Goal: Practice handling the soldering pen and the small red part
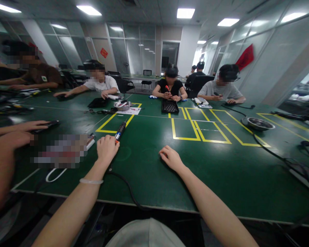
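My left hand (106, 148) rests on the green table (154, 171), fingers closed round the near end of a corded electric screwdriver (120, 131) that points away from me. Its black cable (126, 185) runs back over the table's near edge. A pale bangle sits on that wrist. My right hand (170, 157) lies loosely curled on the bare table a little to the right, with nothing visible in it.
Yellow tape boxes (195, 128) mark the table's middle. A black tray (170, 106) stands in front of a seated person opposite. A round metal dish (257, 123) and cables lie at right. Another person's arms (12, 137) reach in from the left. Several people sit around.
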The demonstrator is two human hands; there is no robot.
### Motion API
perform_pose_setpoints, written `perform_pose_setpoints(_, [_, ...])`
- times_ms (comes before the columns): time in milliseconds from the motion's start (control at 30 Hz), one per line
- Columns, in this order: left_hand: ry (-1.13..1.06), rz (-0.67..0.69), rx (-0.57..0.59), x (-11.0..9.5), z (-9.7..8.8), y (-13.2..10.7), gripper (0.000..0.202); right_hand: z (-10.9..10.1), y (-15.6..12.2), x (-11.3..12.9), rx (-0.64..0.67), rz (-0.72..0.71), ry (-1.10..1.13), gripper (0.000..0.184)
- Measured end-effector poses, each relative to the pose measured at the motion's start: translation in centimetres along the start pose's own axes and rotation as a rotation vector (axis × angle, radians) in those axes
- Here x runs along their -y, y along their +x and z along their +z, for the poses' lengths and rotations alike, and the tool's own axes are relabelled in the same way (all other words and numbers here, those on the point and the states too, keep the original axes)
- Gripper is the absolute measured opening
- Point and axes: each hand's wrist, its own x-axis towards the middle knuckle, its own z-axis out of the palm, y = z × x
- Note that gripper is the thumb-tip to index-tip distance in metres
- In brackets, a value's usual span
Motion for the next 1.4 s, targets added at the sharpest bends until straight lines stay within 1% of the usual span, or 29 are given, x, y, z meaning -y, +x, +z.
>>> perform_pose_setpoints(67, [-0.085, -0.004, -0.042, -0.4, -0.4, 0.1, 0.036, 0.0, 0.1, 0.0, -0.007, 0.004, 0.017, 0.014])
perform_pose_setpoints(133, [-0.291, -0.001, -0.031, -1.6, -1.0, 0.1, 0.038, 0.0, 0.1, 0.0, -0.016, 0.015, 0.058, 0.015])
perform_pose_setpoints(200, [-0.612, 0.049, 0.08, -3.8, -1.4, -0.1, 0.04, 0.0, 0.2, -0.2, -0.032, 0.03, 0.132, 0.015])
perform_pose_setpoints(267, [-0.935, 0.147, 0.25, -6.7, -1.8, -0.6, 0.043, 0.0, 0.4, -0.4, -0.053, 0.058, 0.247, 0.016])
perform_pose_setpoints(300, [-1.036, 0.193, 0.311, -8.3, -2.0, -0.9, 0.044, 0.1, 0.5, -0.5, -0.052, 0.092, 0.331, 0.016])
perform_pose_setpoints(367, [-1.144, 0.273, 0.399, -11.2, -2.1, -1.6, 0.046, 0.2, 0.6, -0.8, -0.006, 0.205, 0.543, 0.021])
perform_pose_setpoints(433, [-1.183, 0.333, 0.46, -13.5, -2.0, -2.1, 0.048, 0.3, 0.8, -0.9, 0.038, 0.291, 0.745, 0.029])
perform_pose_setpoints(500, [-1.186, 0.392, 0.487, -14.8, -1.8, -2.6, 0.047, 0.3, 0.9, -0.9, 0.083, 0.339, 0.912, 0.038])
perform_pose_setpoints(533, [-1.175, 0.419, 0.48, -15.2, -1.7, -2.7, 0.047, 0.2, 0.9, -0.8, 0.105, 0.355, 0.977, 0.041])
perform_pose_setpoints(633, [-1.104, 0.466, 0.427, -15.5, -1.6, -3.3, 0.046, 0.2, 0.9, -0.5, 0.151, 0.392, 1.089, 0.042])
perform_pose_setpoints(733, [-1.061, 0.472, 0.393, -15.4, -1.7, -3.8, 0.046, 0.1, 0.8, -0.3, 0.163, 0.398, 1.141, 0.041])
perform_pose_setpoints(867, [-1.124, 0.433, 0.381, -15.1, -1.2, -4.0, 0.046, 0.1, 0.7, -0.1, 0.161, 0.393, 1.167, 0.036])
perform_pose_setpoints(967, [-1.225, 0.372, 0.39, -15.1, -0.5, -3.9, 0.042, 0.1, 0.8, -0.1, 0.121, 0.388, 1.151, 0.036])
perform_pose_setpoints(1033, [-1.248, 0.361, 0.398, -15.0, -0.3, -4.0, 0.036, 0.2, 0.9, -0.2, 0.094, 0.381, 1.133, 0.036])
perform_pose_setpoints(1100, [-1.22, 0.381, 0.381, -14.9, -0.6, -4.1, 0.031, 0.2, 0.9, -0.4, 0.081, 0.374, 1.119, 0.037])
perform_pose_setpoints(1267, [-1.117, 0.444, 0.253, -14.8, -1.7, -4.4, 0.019, 0.3, 0.9, -0.5, 0.045, 0.387, 1.136, 0.039])
perform_pose_setpoints(1400, [-1.101, 0.495, 0.208, -14.8, -1.6, -4.4, 0.017, 0.5, 0.9, -0.6, -0.016, 0.364, 1.093, 0.037])
